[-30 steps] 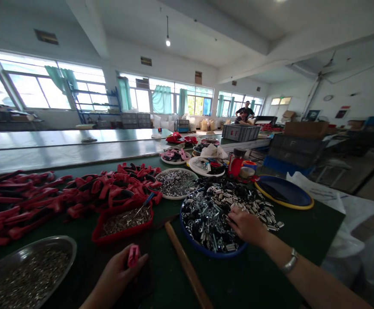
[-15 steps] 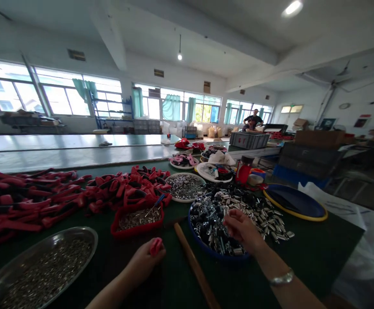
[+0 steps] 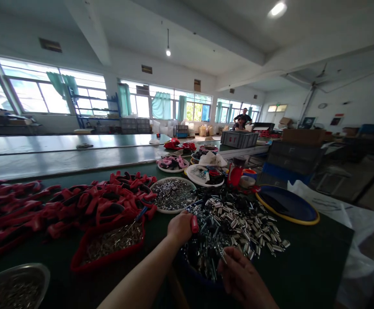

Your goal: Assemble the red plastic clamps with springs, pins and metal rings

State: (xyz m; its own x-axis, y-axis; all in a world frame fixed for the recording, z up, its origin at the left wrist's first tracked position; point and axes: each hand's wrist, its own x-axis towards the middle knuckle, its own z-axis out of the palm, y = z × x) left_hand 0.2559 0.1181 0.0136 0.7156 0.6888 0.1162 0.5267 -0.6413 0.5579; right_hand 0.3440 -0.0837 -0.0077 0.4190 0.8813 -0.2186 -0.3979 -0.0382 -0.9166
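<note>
My left hand (image 3: 180,227) is at the near left of a large heap of bolts, springs and metal sleeves (image 3: 228,227), pinching a small red plastic piece (image 3: 194,224) in its fingers. The heap lies in a dark blue tray (image 3: 187,267), whose near rim is mostly in shadow. My right hand (image 3: 241,274) sits at the heap's near edge, fingers curled beside the metal parts. Whether those fingers grip a small part, I cannot tell. To the left lie tangled red and black handles (image 3: 77,204) and a red tray of small metal parts (image 3: 109,256).
A white plate of metal rings (image 3: 174,210) stands beyond my left hand, and a steel dish (image 3: 22,268) sits at lower left. A yellow-rimmed blue tray (image 3: 286,205) lies right. Further along are plates, grey crates (image 3: 239,139), and a distant co-worker (image 3: 243,118).
My left hand has moved forward and right to the heap, still holding the red piece. My right hand has drawn back toward me. The view has shifted slightly.
</note>
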